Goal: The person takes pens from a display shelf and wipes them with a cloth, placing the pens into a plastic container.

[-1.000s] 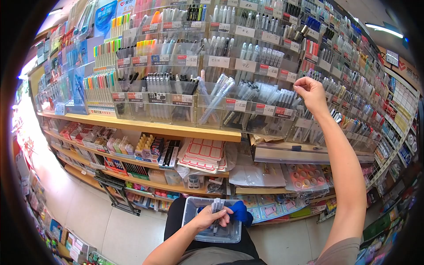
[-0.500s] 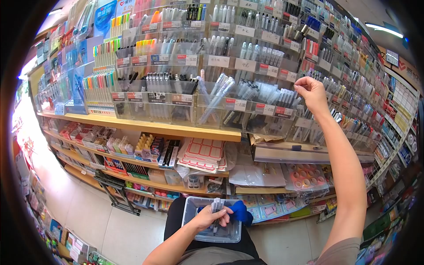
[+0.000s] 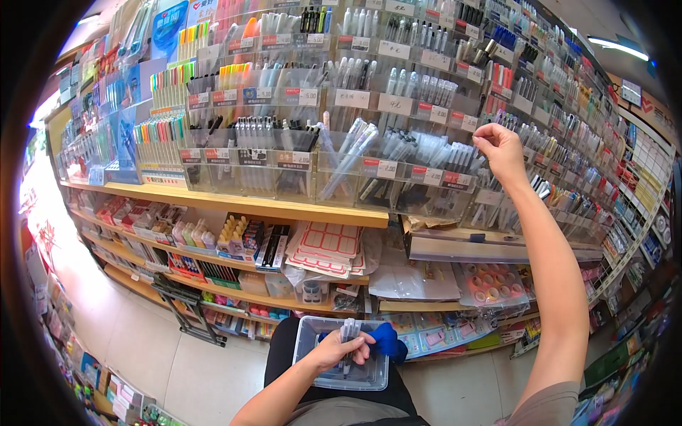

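Left hand (image 3: 346,350): wrapped round slim, clear, greyish pens (image 3: 349,329) | right hand (image 3: 501,149): fingertips bunched, pinch unclear

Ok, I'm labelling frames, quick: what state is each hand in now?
Left hand: closed around some pens.
Right hand: fingers curled; can't tell if it holds anything.

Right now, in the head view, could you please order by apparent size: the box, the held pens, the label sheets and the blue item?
1. Box
2. Label sheets, farther away than the box
3. Blue item
4. Held pens, partly hidden by the left hand
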Available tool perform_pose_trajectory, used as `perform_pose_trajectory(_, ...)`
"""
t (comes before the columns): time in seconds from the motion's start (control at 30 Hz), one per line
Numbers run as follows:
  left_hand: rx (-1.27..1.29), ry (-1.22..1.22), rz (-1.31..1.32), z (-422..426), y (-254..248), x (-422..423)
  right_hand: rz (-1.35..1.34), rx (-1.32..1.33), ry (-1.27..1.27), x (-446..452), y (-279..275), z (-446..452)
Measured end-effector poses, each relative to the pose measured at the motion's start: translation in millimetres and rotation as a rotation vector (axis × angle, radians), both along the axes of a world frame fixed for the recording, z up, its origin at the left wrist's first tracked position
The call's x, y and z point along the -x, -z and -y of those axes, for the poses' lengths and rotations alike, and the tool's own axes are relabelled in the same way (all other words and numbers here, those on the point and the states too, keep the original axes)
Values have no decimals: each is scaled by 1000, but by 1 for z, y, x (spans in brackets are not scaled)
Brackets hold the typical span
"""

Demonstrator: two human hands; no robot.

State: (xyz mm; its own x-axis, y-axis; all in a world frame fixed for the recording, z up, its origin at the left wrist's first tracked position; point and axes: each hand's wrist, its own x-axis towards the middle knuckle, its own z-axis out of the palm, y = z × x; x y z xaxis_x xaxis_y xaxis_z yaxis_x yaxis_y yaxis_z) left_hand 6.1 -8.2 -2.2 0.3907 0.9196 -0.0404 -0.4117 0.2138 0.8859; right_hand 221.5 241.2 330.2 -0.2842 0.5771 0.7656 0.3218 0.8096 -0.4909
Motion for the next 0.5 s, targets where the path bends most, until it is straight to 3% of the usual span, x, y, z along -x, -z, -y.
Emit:
perform_pose_trajectory(0.3,31,11,-9,-1,4,-1,96,-95,59,-1,4,2)
perform_pose_trajectory(0.37,-59,24,-6,-5,8,-2,141,-118,42,-5,4,-3)
perform_pose_trajectory(0.5,-8,-6,-20,3,11,-1,187,-45,6,-17,12,-21)
